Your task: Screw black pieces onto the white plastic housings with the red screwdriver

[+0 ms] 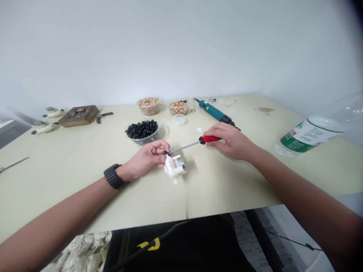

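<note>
My left hand (153,156), with a black band on its wrist, pinches a white plastic part (172,169) by its upper end. A small black piece (166,153) sits at that end, close to my fingertips. The white part has prongs and a round silvery insert on its right side. In my right hand (229,139) is a screwdriver (187,146) with a red and black handle, its shaft slanting down to the left. The screwdriver's tip meets the black piece; exactly how it engages is too small to tell.
Behind my hands stand a bowl of black parts (141,130) and two tubs of small brass-coloured pieces (148,105). A teal power screwdriver (214,111) lies behind my right hand. A large bottle (307,134) is at right, a block (79,115) and scissors blade (14,164) at left.
</note>
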The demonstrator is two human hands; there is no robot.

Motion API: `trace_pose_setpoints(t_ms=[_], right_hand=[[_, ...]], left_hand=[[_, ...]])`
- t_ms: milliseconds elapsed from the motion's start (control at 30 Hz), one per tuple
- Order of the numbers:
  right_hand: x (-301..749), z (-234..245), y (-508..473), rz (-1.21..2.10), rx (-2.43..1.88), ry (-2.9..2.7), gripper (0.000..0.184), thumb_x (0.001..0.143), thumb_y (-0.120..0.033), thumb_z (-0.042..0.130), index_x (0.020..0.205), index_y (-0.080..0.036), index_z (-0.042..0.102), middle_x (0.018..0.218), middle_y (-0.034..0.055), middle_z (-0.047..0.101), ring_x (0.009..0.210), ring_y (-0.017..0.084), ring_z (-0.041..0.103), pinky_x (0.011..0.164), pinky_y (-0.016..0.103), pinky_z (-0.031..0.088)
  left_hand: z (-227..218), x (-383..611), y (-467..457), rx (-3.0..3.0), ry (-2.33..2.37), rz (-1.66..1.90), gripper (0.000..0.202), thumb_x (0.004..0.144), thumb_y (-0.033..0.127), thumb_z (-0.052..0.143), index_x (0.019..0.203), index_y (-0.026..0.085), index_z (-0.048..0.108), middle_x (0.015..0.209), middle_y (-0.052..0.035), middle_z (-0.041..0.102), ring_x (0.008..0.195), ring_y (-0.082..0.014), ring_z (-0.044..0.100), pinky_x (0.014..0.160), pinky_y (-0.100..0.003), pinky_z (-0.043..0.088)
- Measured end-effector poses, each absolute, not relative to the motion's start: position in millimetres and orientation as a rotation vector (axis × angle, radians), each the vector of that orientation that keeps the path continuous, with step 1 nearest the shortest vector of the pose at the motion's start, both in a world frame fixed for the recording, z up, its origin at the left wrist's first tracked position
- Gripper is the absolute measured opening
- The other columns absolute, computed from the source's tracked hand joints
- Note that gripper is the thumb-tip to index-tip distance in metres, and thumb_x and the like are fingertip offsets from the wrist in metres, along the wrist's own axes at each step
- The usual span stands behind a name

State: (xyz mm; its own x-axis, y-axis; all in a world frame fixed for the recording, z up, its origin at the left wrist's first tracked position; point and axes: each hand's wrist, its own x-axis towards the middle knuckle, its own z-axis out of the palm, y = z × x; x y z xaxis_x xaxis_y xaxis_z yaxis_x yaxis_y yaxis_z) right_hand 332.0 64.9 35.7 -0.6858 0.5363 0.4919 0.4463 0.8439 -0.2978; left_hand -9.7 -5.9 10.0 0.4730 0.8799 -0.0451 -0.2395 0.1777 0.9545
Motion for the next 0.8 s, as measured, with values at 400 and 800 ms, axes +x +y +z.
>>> trace_pose_setpoints(t_ms=[400,800], right_hand=[[331.2,38.3,62.8,0.233,-0.746,-2.461,0.022,0.106,-0.031,0.059,0.117,-0.026,0.077,0.113,0.0118,0.074,0.104,0.032,0.067,0.095,0.05,0.053],[332.8,37.3,63.6,0.244,-0.73,-2.482,0.021,0.105,-0.03,0.061,0.117,-0.024,0.077,0.113,0.0119,0.075,0.104,0.031,0.068,0.094,0.05,0.053]], left_hand=[[9.6,-10.3,-5.6,1.135,0.723,0.876,0.04,0.08,0.032,0.097,0.099,0.017,0.066,0.078,-0.0002,0.076,0.065,-0.0114,0.073,0.059,-0.016,0.058],[8.5,-11.4,-3.9,1.16,0.72,0.857,0.039,0.08,0.032,0.096,0.099,0.016,0.066,0.079,-0.0008,0.077,0.065,-0.0102,0.072,0.061,-0.015,0.058]])
